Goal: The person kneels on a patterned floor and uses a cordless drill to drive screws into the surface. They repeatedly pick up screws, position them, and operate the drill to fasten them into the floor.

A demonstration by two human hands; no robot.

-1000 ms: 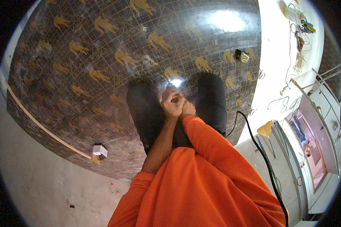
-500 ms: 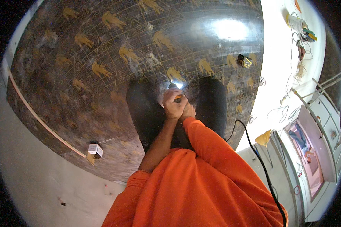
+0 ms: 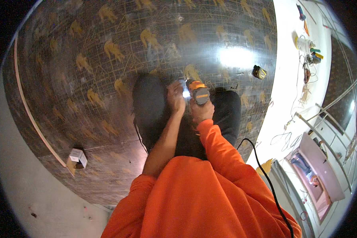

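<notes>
My right hand grips an orange and grey power drill between my dark-clothed knees. The drill's nose points toward the upper left, beside a bright work light shining on the dark gold-patterned board under me. My left hand is just left of the drill's nose, separate from it, its fingers loosely bent and apart; I cannot make out anything in them.
A black and yellow tape measure lies on the board's right. A small white box sits by a pale batten at left. Cords, tools and a white container line the pale strip at right, beside metal rails.
My left hand has let go of the drill and moved slightly up and left. The drill's orange body now shows in my right hand alone. The view has shifted.
</notes>
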